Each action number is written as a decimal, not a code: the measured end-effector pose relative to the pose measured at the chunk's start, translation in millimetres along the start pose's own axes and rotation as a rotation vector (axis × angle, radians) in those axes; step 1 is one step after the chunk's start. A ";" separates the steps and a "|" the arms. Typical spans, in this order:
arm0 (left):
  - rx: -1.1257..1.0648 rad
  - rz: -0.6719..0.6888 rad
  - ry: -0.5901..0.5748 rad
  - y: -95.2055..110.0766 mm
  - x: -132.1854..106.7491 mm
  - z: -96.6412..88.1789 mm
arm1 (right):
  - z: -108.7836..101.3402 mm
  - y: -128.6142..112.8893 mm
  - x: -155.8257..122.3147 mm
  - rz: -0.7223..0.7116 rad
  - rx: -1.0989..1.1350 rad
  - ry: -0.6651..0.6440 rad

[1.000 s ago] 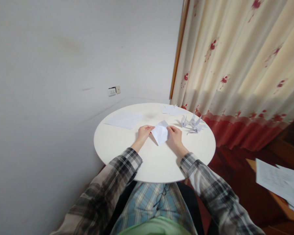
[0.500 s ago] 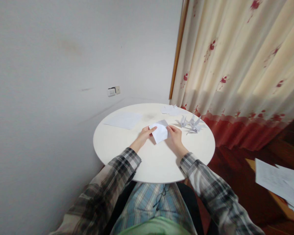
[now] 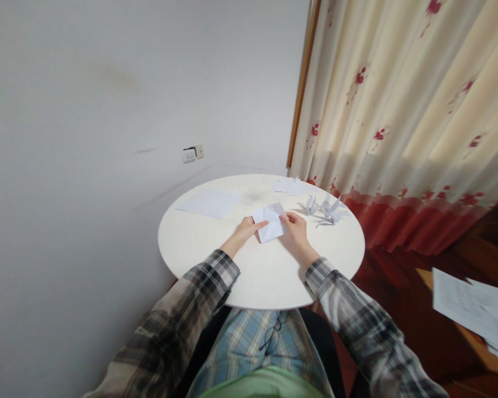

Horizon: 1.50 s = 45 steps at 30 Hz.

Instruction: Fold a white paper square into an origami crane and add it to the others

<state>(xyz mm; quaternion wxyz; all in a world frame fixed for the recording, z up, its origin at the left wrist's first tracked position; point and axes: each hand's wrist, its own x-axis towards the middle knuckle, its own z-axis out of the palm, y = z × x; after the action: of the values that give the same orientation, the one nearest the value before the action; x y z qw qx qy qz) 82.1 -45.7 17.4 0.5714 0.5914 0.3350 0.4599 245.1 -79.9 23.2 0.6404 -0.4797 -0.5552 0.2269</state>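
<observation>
A small folded white paper square (image 3: 269, 220) lies on the round white table (image 3: 260, 276) between my hands. My left hand (image 3: 246, 228) pinches its left edge, with a finger laid across the paper. My right hand (image 3: 295, 231) pinches its right edge with curled fingers. Both wrists rest on the tabletop. To the right of the square stand folded paper cranes (image 3: 326, 209).
A flat white sheet (image 3: 209, 203) lies at the table's far left and crumpled paper pieces (image 3: 289, 186) at the far edge. A floral curtain (image 3: 402, 110) hangs to the right, a grey wall with a socket (image 3: 192, 153) behind. Loose papers (image 3: 473, 312) lie on a wooden surface at right.
The paper was folded from a larger raised shape into a smaller flat square on the table. My left hand slid rightward onto it; my right hand barely moved.
</observation>
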 end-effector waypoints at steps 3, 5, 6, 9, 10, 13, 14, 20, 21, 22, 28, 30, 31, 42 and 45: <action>0.056 0.005 -0.032 -2.2 0.6 -1.1 | 1.5 0.7 -1.1 0.023 0.019 -0.032; 0.088 0.009 -0.059 -3.4 1.1 -1.7 | 2.3 1.0 -2.1 0.039 -0.009 -0.048; 0.099 0.011 -0.066 -3.9 1.3 -1.9 | 2.4 1.2 -2.3 0.051 -0.021 -0.054; 0.119 0.012 -0.067 -4.4 1.4 -2.4 | 2.1 2.5 -2.0 0.085 -0.042 -0.064; 0.124 0.010 -0.070 -4.3 0.9 -2.3 | 1.9 3.2 -1.6 0.091 -0.051 -0.061; 0.122 -0.007 -0.100 -2.8 -1.8 -0.4 | 1.4 4.9 -0.8 0.089 -0.058 -0.059; 0.115 -0.014 -0.107 -2.0 -3.0 0.6 | 1.4 5.2 -0.9 0.082 -0.050 -0.068; 0.082 -0.003 -0.053 3.2 -7.7 6.1 | 3.2 2.2 -4.1 0.061 0.010 -0.159; 0.091 -0.006 -0.038 3.5 -7.8 6.3 | 3.5 1.6 -4.6 0.061 0.017 -0.163; 0.103 -0.010 -0.024 3.6 -7.6 6.2 | 3.8 1.3 -4.9 0.059 0.018 -0.163; 0.173 -0.044 0.003 0.3 -3.0 2.4 | 4.4 8.6 -2.4 0.040 -0.004 -0.084; 0.208 -0.064 0.011 -0.5 -1.6 1.4 | 4.0 11.7 -1.0 0.035 -0.024 -0.048; 0.215 -0.065 0.013 -0.5 -1.2 1.3 | 3.6 12.4 -0.6 0.030 -0.033 -0.030; 0.235 -0.017 -0.022 6.2 -3.6 3.2 | -2.3 0.0 -1.0 0.043 -0.089 0.120; 0.239 -0.031 -0.026 5.2 -2.1 2.6 | -4.2 -1.1 -0.6 0.035 -0.133 0.178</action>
<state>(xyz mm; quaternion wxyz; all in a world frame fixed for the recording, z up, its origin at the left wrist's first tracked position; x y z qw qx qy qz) 83.1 -49.2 22.3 0.5082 0.6558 0.3892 0.4003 248.6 -82.4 24.2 0.6500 -0.5488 -0.5016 0.1572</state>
